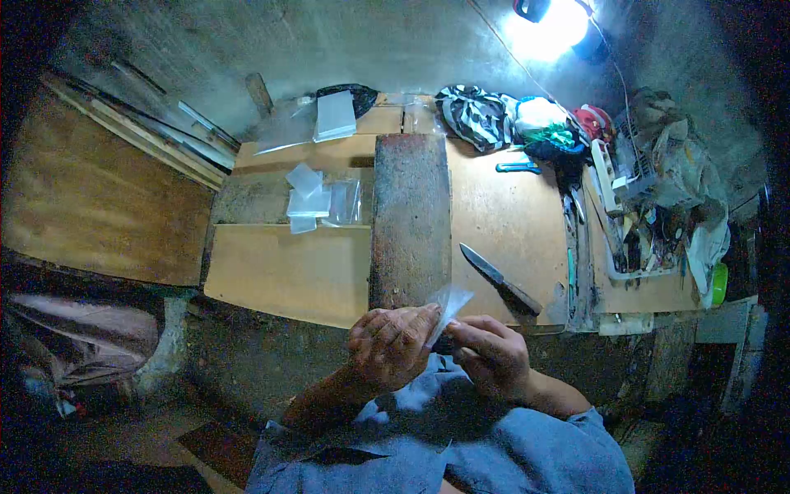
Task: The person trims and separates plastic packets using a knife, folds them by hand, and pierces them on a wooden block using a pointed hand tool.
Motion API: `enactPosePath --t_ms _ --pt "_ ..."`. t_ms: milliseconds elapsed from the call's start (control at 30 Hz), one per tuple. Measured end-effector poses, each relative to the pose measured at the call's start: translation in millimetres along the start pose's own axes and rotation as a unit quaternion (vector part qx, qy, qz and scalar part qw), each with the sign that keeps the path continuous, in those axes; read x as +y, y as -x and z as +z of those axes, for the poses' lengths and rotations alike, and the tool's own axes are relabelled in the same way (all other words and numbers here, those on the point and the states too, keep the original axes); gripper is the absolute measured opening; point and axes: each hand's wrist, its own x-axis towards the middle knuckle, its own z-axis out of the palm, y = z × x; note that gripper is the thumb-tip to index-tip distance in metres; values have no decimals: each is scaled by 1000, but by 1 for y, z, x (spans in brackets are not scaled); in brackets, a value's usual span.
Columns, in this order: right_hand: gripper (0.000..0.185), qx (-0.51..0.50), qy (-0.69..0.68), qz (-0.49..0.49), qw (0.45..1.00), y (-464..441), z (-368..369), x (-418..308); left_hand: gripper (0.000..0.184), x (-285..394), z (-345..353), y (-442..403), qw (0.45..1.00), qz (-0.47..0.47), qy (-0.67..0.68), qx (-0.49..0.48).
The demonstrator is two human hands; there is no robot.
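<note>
My left hand (393,346) and my right hand (494,356) are close together in front of my body, just past the near edge of the table. Between them is a thin transparent plastic sheet or bag (450,309), tilted up to the right. Fingers of both hands pinch it; its lower part is hidden behind them. A long dark wooden board (411,214) lies lengthwise beyond my hands. On its right rests a knife (499,279) with a dark handle. To the left lie several transparent plastic pieces (309,202) in a small loose pile.
A white stack of sheets (335,115) sits at the back left. A blue box cutter (518,167) lies at the back right, near a black-and-white striped bag (476,117). Further right stands a tray (646,273) crowded with tools. A bright lamp (550,31) hangs above.
</note>
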Motion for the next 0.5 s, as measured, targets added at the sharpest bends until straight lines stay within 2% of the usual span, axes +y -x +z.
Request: enactPosePath --t_ms 33,67,100,133,200,267,300,333,367,400,433,467,500 --pt "38 2 120 -17 993 -1 0 -4 31 1 -2 2 998 -26 2 -65" --pt "38 2 121 -19 992 1 -1 -1 31 2 -2 2 995 -38 3 -97" --pt "37 1 -31 30 999 4 -1 5 32 2 -2 3 990 -51 3 -128" --pt "36 0 -182 78 980 7 -1 8 32 4 -2 2 993 -50 15 -109" --pt "36 8 -214 101 972 11 2 7 32 7 0 -1 995 -49 26 -88" --pt "35 16 -246 124 961 10 3 6 30 9 -1 -9 1000 -20 4 16" --pt "35 2 -78 76 994 5 2 4 30 9 -5 -13 1000 -20 4 17" --pt "36 -12 93 26 995 2 2 1 29 9 -11 -17 989 -106 50 -89" --pt "36 -11 95 25 995 0 3 -2 29 9 -13 -19 958 -188 96 -193" --pt "35 -5 53 52 997 -1 5 -7 29 10 -11 -18 959 -185 97 -193" --pt "35 0 11 80 997 -1 7 -10 30 11 -6 -15 982 -159 63 -84" --pt "35 2 53 72 996 -3 8 -9 30 10 0 -9 991 -131 28 27" --pt "36 5 94 65 993 -5 8 -5 34 5 5 -4 991 -133 9 34"
